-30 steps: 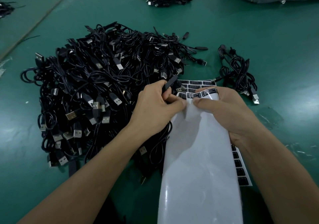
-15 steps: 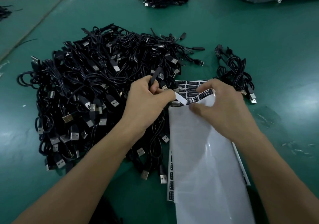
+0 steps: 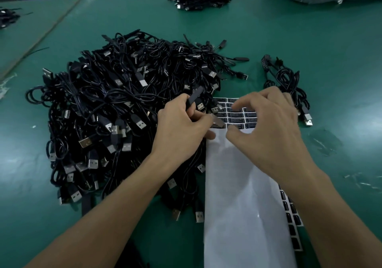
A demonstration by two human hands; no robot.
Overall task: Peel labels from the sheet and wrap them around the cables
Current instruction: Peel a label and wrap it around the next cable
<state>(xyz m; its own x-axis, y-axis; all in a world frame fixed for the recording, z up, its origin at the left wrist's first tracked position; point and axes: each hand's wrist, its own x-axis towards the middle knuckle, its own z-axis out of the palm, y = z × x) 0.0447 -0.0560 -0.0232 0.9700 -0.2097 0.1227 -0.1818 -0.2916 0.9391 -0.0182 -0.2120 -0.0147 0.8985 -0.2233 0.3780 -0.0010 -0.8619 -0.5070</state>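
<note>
So, left hand: curled tight and clamped on one thin black rubber cable just behind its plug, which pokes up past the knuckles. It's lifted off the heap, I'd say to leave bare cord to wrap.
Peeled piece: a small rectangular sticker label juts from under that same thumb toward the sheet. It's pinched by one end, likely so the sticky side hangs free.
Right hand: fingers spread and loosely bent, gripping nothing, over the sheet's fold. It's blurred, so I can't tell whether the thumb touches the paper.
Sheet: a white glossy backing sheet with rows of black labels lies on the green table mat. Its near part is folded over white side up, probably to present the next row at the edge.
Supply: a big tangled heap of black USB cables on the left, right against the sheet, an easy reach.
Right side: a small bunch of black cables sits apart, and one shows a tag, so probably the finished ones.
Next: sticker meets cord. Watch it doesn't fold onto itself.
</note>
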